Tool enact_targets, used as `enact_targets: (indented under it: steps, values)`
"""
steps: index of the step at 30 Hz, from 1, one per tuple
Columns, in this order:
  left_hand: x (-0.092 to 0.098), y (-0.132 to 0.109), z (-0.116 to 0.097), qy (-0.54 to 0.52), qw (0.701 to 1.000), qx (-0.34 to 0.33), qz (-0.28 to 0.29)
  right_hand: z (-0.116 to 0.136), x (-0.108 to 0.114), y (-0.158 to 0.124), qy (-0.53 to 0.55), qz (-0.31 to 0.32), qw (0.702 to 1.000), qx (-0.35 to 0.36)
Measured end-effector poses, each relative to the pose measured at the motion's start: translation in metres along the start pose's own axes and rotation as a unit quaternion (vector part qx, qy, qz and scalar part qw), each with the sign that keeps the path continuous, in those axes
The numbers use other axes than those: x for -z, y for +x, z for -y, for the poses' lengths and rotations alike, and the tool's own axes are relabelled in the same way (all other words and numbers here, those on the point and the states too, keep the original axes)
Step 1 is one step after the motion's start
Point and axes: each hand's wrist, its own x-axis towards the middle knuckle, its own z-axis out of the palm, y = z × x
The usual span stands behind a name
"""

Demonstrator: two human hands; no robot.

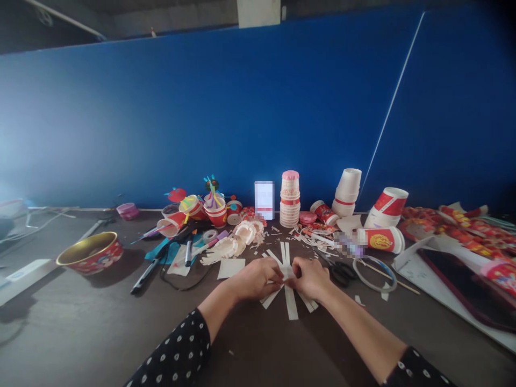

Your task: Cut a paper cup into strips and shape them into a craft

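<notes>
Several white paper strips (291, 303) lie crossed in a star shape on the dark tabletop (242, 344). My left hand (256, 279) and my right hand (310, 278) meet over the middle of the star. Their fingertips pinch the crossing from either side, hiding the centre. Black-handled scissors (342, 273) lie just beyond my right hand, not touched. A square of white paper (231, 268) rests beyond my left hand.
Stacked paper cups (289, 199), red cups and paper scraps line the far side against a blue wall (201, 118). A gold-rimmed red bowl (91, 252) stands at left. Marker pens (145, 276) lie left of centre. A dark tablet (463, 287) rests at right.
</notes>
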Motion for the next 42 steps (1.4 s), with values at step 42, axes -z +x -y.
enact_targets:
  steps: [42]
  values:
    - [0.002, -0.001, -0.009, 0.064, 0.998, 0.012, 0.027, -0.018, 0.005, 0.012, 0.03, 0.019, 0.997, 0.07]
